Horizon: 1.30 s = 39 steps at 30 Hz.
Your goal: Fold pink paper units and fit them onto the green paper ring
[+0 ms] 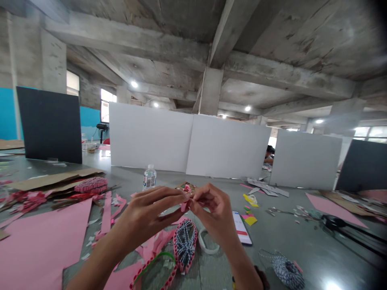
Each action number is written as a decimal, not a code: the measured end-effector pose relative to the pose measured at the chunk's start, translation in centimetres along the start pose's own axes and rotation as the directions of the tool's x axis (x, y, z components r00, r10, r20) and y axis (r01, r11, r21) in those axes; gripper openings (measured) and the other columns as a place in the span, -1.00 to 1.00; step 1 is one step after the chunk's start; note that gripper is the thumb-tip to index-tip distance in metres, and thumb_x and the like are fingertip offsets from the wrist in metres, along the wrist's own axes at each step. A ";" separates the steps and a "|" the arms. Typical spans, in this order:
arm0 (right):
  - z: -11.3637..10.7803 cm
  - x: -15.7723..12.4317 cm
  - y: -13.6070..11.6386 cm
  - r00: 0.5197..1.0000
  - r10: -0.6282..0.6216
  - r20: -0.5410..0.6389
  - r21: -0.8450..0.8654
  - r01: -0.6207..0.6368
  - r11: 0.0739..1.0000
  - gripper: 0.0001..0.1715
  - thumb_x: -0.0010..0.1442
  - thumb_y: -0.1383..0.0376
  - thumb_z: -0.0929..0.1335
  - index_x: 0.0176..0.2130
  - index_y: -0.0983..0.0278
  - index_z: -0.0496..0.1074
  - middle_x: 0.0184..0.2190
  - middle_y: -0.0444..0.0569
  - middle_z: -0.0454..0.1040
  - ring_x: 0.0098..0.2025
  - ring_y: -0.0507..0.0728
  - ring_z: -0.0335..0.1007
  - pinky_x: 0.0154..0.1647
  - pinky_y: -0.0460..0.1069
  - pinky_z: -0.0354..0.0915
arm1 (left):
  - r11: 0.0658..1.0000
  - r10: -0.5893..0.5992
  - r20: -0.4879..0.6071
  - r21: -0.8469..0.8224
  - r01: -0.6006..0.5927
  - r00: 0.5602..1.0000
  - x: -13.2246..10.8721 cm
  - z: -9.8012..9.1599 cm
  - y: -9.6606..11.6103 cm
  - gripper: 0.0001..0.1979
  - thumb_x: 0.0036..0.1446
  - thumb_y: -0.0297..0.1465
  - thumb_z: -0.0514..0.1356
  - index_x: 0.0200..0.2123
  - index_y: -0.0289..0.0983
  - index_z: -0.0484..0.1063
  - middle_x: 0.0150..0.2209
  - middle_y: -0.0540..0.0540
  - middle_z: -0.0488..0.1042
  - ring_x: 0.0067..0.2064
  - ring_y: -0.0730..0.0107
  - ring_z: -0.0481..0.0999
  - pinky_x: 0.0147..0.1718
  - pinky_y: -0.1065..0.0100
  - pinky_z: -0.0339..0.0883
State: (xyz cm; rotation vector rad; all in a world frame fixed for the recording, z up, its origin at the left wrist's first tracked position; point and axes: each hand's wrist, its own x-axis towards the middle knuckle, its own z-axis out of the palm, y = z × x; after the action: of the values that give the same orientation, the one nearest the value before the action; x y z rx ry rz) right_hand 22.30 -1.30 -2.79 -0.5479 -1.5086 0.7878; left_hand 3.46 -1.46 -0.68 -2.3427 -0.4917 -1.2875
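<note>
My left hand [151,215] and my right hand [213,213] meet in front of me above the grey table [302,241]. Both pinch a small pink paper piece [185,204] between their fingertips. Right below the hands lies a leaf-shaped woven craft piece [185,243] with a black-and-white centre and pink edging. A white ring [207,243] lies beside it, under my right wrist. A phone [242,227] with a lit screen rests just right of my right hand.
A big pink sheet [39,241] and pink scraps cover the left. A water bottle [149,177] stands behind the hands. White boards [193,141] and a black board [50,125] stand along the table. A second woven piece [287,272] lies at the right. Another person sits behind the boards [268,155].
</note>
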 end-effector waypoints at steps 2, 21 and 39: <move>0.0 -0.1 0.0 1.000 -0.015 0.008 0.008 0.015 1.000 -0.92 0.10 0.39 0.42 -0.36 0.27 0.42 -0.40 -0.10 0.46 -0.37 0.04 0.41 -0.33 -0.10 0.35 | 1.000 -0.014 0.002 0.009 0.013 1.000 0.0 0.0 0.0 -0.84 0.23 -0.47 0.24 -0.11 -0.22 0.48 -0.18 -0.03 0.58 -0.20 0.43 0.59 -0.21 0.42 0.51; 0.4 -0.2 0.6 0.983 -0.182 -0.037 -0.224 0.169 0.960 -0.89 0.01 0.41 0.51 -0.40 0.22 0.56 -0.43 -0.12 0.57 -0.38 0.07 0.44 -0.31 -0.07 0.35 | 0.991 0.104 -0.001 0.082 -0.103 0.995 -0.5 0.1 -0.4 -0.72 0.18 -0.59 0.25 -0.04 -0.29 0.42 -0.17 -0.08 0.55 -0.15 0.35 0.55 -0.20 0.29 0.52; 0.2 -0.2 0.6 0.937 -0.345 -0.059 -0.217 0.325 0.921 -0.87 0.08 0.39 0.52 -0.31 0.17 0.63 -0.36 -0.09 0.62 -0.32 0.11 0.54 -0.25 -0.04 0.43 | 0.996 0.005 -0.111 -0.092 -0.016 0.994 0.3 0.2 -0.3 -0.78 0.17 -0.51 0.28 -0.09 -0.25 0.47 -0.30 0.00 0.60 -0.30 0.49 0.60 -0.33 0.50 0.50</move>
State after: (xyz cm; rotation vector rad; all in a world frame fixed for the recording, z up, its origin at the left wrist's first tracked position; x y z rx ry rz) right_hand 22.10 -1.08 -3.34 -0.4533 -1.5492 0.3376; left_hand 3.59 -1.10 -0.47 -2.3294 -0.3919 -1.4544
